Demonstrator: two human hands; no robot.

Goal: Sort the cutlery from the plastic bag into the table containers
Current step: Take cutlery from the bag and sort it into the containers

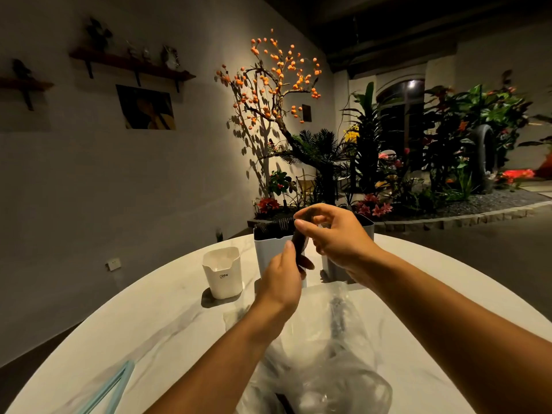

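Observation:
My left hand (282,277) grips the lower part of a bunch of dark plastic cutlery (300,245), held upright above the table. My right hand (334,234) pinches the top of the same bunch between thumb and fingertips. Behind them stands a tall white container (268,249) with several black forks sticking out of it. A second tall white container (366,228) is mostly hidden behind my right hand. A small white container (222,271) stands to the left. The clear plastic bag (322,354) lies crumpled on the table under my forearms, with dark cutlery inside.
The white marble table (149,324) is round, its edge curving away at left and right. A pale blue strip (110,389) lies at the near left edge. Beyond the table are a wall, an orange-flowered tree and a planted bed.

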